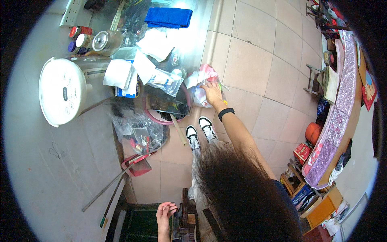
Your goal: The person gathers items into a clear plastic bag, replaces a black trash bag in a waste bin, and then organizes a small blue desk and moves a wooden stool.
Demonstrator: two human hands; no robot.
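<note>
My right hand (213, 93), a black band on its wrist, reaches down to a see-through plastic bag (200, 98) beside the table's edge. Its fingers are spread over the bag's top and touch it. Pink, white and yellow bits show through the plastic. Low in the view, my left hand (166, 210) is raised next to dark wooden furniture (188, 218). Its fingers curl in toward the thumb; whether something small sits between them I cannot make out. Dark hair hides part of my body.
A glass-topped table (197, 36) carries a folded blue cloth (168, 17), white tissues (156, 43), a packet of cotton swabs (166, 82) and a white-lidded appliance (62, 92). Below are a pink-rimmed basin (155, 117), a clear bag (139, 129) and a red dustpan (141, 167). Floor tiles (250, 52) stretch right.
</note>
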